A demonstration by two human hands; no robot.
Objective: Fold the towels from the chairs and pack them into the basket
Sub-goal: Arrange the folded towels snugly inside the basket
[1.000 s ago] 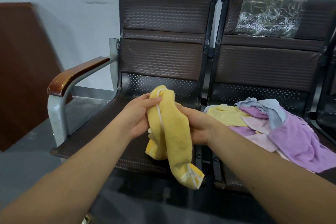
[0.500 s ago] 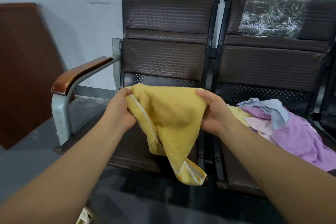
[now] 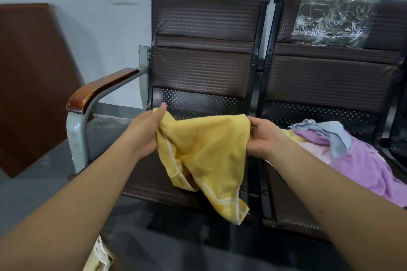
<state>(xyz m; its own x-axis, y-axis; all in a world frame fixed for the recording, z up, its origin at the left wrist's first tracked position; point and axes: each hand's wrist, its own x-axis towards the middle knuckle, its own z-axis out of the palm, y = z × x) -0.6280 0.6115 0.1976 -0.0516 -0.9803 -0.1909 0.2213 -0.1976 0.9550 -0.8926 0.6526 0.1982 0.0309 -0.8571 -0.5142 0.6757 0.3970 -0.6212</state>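
Observation:
A yellow towel (image 3: pixel 204 152) with a white stripe hangs in the air over the left chair seat (image 3: pixel 145 182). My left hand (image 3: pixel 146 132) pinches its upper left edge and my right hand (image 3: pixel 261 136) grips its upper right corner. The cloth is stretched between them and a lower corner dangles toward the seat's front edge. A heap of loose towels (image 3: pixel 352 152), purple, pink, pale yellow and grey-blue, lies on the right chair seat, just right of my right hand. No basket can be made out for certain.
Two dark brown metal chairs stand side by side against a pale wall. A wooden armrest (image 3: pixel 99 90) juts out at the left. Clear plastic wrap (image 3: pixel 330 22) covers the right backrest. A brown board (image 3: pixel 28 81) leans far left. A pale object's corner (image 3: pixel 99 257) shows bottom left.
My hands have moved apart, spreading the yellow towel from a bunched roll into a wide sheet. My view has shifted slightly left.

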